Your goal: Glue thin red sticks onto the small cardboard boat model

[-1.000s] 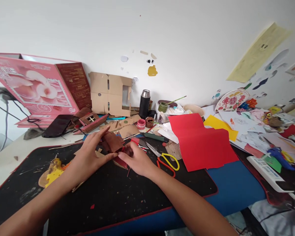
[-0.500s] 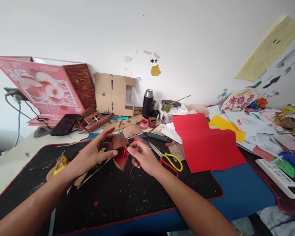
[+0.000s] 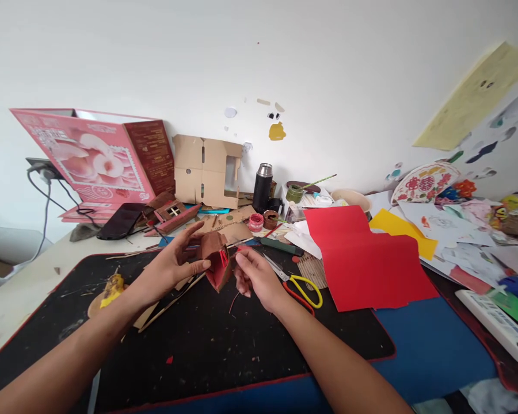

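Note:
My left hand (image 3: 170,269) is closed around the left side of a small brown cardboard boat (image 3: 214,275), thumb at its near edge. The boat is tilted, with its red-painted inside turned toward me. Small red strips (image 3: 223,257) stand inside it, by the right wall. Beside that wall is my right hand (image 3: 259,277), thumb and fingers pinched together; whatever lies between the fingertips is too small to make out. Scissors (image 3: 290,278) with yellow and red handles lie just right of my right hand. A thin reddish thread-like piece (image 3: 233,302) lies on the black mat (image 3: 224,356).
Behind the hands are paint jars (image 3: 256,222), a black flask (image 3: 263,187) and a second cardboard boat (image 3: 172,215). A large red paper sheet (image 3: 371,259) spreads to the right. A yellow clay figure (image 3: 112,290) lies left; a pink box (image 3: 99,161) stands at the back left.
The boat has been lifted slightly and tilted. My right fingers have come off the red strips, which stay in the boat. The whole view has shifted a little.

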Available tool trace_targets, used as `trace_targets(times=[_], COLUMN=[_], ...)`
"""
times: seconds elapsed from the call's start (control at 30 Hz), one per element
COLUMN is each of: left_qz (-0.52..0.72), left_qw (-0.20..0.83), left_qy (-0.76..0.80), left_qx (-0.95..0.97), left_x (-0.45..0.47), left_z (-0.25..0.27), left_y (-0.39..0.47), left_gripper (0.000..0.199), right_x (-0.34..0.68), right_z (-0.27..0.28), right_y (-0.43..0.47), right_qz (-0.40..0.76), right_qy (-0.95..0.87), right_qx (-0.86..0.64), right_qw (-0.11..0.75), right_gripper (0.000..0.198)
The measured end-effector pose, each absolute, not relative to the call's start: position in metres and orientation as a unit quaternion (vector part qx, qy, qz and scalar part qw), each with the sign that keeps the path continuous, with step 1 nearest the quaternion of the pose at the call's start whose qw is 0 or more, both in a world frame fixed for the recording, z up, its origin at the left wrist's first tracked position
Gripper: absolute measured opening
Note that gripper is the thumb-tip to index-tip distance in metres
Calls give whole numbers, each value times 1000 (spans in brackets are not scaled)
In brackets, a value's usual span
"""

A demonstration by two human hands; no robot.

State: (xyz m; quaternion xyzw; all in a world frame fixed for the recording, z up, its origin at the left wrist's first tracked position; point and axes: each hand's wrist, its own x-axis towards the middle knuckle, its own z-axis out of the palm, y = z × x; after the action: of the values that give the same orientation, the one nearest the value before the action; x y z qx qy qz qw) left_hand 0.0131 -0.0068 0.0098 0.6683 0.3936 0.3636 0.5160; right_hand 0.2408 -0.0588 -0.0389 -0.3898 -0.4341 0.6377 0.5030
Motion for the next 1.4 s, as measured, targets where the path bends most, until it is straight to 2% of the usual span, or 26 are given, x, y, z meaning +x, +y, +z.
trace_targets(times=[0.17,0.37,0.57,0.7,0.83,1.03,1.4], left_qz=[405,440,358,349,334,301,281], left_qw=[485,330,216,115,38,15,9], left_qy=[397,439,436,409,348,330,328], left_qx=[666,710,797,835,875,894,902], left_x=[19,25,17,18,27,36,39], left_z=[1,-13,-9,5,19,17,16], left_y=[-8,-8,-7,-14,-20,-12,-12], left_gripper=[101,91,71,77,53,34,31], right_x=[241,235,227,225,224,224,223], right_z=[-39,-25,-26,-26,-27,-28,-30], right_y=[-58,-59,-59,-60,-61,-64,-68], right_qz=[678,683,675,669,672,673,678], right_qy=[-435,-457,-427,-426,-429,-432,-436], right_qx=[-377,-348,-386,-396,-391,-390,-383], right_qw=[456,451,461,464,460,456,451], right_gripper=[73,85,74,72,74,76,81])
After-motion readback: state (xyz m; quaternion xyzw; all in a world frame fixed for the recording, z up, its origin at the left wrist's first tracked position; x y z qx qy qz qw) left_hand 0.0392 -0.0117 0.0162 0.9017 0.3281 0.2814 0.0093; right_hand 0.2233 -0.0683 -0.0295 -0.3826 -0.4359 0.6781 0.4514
